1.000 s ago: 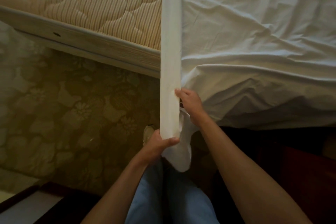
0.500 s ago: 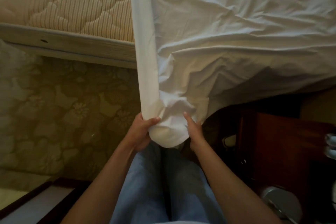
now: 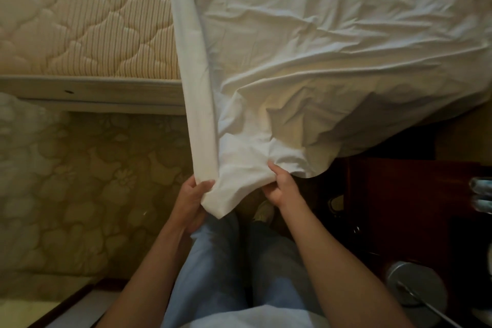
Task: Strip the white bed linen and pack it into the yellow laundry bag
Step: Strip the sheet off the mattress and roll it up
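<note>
On the far left the quilted mattress (image 3: 80, 16) lies bare, its pale frame edge (image 3: 90, 93) showing above the flower-patterned carpet (image 3: 80, 181). That part of the bed is already stripped. Next comes the folded hem of the white sheet (image 3: 319, 48), running down from the top of the view to a corner that hangs just above the person's knees.

The left hand (image 3: 190, 200) grips that corner from the left, thumb on top of the cloth and fingers curled beneath it. Just beside it, the right hand (image 3: 282, 189) pinches a bunch of the same sheet, so both hands are clamped on the linen, a little apart from each other.

To the right the sheet still spreads, crumpled, over the rest of the bed, and its loose edge droops toward a dark wooden nightstand (image 3: 412, 194) (a round metal object sits low at its right, too dim to name).

By my reading the stripping is roughly midway: one side uncovered, the greater part of the sheet yet to be drawn off and gathered. The yellow laundry bag is not in view, so the packing appears not to have begun for this sheet.
</note>
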